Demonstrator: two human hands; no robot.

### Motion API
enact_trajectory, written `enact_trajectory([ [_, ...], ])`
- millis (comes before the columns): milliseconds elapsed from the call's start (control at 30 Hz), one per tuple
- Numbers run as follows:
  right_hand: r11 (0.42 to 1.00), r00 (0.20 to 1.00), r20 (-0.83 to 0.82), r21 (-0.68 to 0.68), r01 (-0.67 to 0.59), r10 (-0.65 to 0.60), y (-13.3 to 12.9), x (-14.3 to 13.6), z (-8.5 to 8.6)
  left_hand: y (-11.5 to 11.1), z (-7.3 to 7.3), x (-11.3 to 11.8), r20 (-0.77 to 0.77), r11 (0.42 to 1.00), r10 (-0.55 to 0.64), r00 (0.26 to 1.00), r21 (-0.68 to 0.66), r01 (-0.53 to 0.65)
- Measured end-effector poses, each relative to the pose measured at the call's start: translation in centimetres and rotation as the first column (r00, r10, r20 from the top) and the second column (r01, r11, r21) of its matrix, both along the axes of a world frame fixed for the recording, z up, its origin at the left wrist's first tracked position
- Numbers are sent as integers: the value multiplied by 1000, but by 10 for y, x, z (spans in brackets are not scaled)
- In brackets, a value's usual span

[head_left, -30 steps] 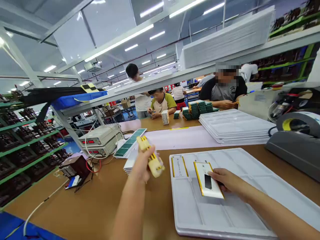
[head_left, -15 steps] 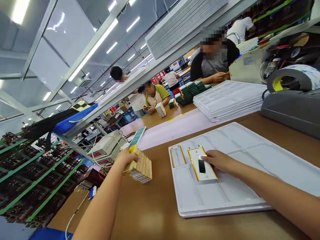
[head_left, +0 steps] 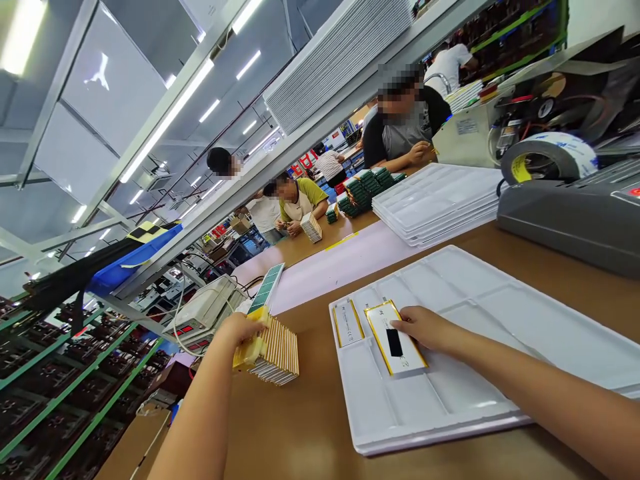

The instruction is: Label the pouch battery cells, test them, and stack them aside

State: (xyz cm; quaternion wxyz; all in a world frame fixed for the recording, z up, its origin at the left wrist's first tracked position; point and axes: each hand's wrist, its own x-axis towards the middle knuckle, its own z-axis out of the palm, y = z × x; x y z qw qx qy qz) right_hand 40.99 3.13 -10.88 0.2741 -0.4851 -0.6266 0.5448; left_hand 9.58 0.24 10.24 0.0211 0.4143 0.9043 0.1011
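My right hand (head_left: 425, 327) pinches the right edge of a flat white pouch battery (head_left: 406, 357) with yellow edges and a black square on its face. This battery is over the left part of a white divided tray (head_left: 480, 393). Beside it in the tray's corner compartment lies a second pouch battery (head_left: 349, 325). On the brown table to the left, a row of upright pouch batteries (head_left: 281, 351) stands packed together. My left hand (head_left: 237, 331) is closed around the yellow end of that row, its fingertips partly hidden.
A green-and-white strip (head_left: 266, 288) and grey instruments (head_left: 205, 310) lie beyond my left hand. Stacked white trays (head_left: 435, 200), a tape roll (head_left: 547, 160) and a grey machine (head_left: 570, 223) stand at the right. Co-workers (head_left: 405, 127) sit across the table near green stacks (head_left: 365, 190).
The view has shifted slightly, so most things appear a little further left and lower. Both hands keep their holds; the battery in my right hand stays over the tray.
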Motion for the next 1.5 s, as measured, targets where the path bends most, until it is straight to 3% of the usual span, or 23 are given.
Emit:
enact_trajectory([
  [133,1000,1000,18,28,0,-1,0,-1,-1,-5,16,17,-191,1000,8,981,-19,-12],
  [233,1000,1000,22,23,2,-2,-2,-1,2,-18,15,38,-321,988,-47,946,126,92],
  [300,1000,1000,17,18,5,-6,-3,-2,2,-26,-1,54,-212,916,-180,961,321,242],
  [333,1000,1000,14,23,4,-4,-3,-2,2,-29,-15,62,-25,849,-313,950,441,291],
  [367,1000,1000,14,30,1,-1,-3,-3,0,-31,-31,69,212,780,-453,866,565,269],
  [400,999,1000,15,41,-1,1,-2,-4,-3,-31,-50,75,437,749,-547,714,636,185],
  [467,998,1000,12,65,-1,0,0,-6,-10,-28,-90,85,723,761,-597,347,647,-39],
  [533,997,1000,-2,72,2,-2,2,-9,-18,-22,-126,91,820,795,-573,16,560,-232],
  [567,998,1000,-7,68,0,1,4,-10,-22,-20,-140,92,821,804,-561,-105,509,-307],
  [633,998,1000,-7,58,-8,8,5,-11,-27,-16,-161,93,785,788,-572,-240,443,-428],
  [733,999,1000,-2,45,-7,7,6,-11,-30,-16,-173,92,742,760,-600,-299,411,-504],
  [867,1000,1000,-11,21,-18,18,6,-11,-35,-18,-173,90,714,759,-604,-353,382,-527],
  [1067,999,997,-72,-44,-23,20,3,-9,-34,-20,-173,86,688,821,-568,-451,435,-371],
  [1167,997,990,-137,-70,18,-27,0,-6,-21,-25,-171,85,649,823,-569,-506,450,-348],
  [1300,995,982,-162,6,101,-98,-2,-9,11,-27,-167,87,612,838,-543,-575,438,-325],
  [1500,976,985,-173,215,25,12,10,-61,58,-24,-166,97,535,837,-494,-686,505,-209],
])
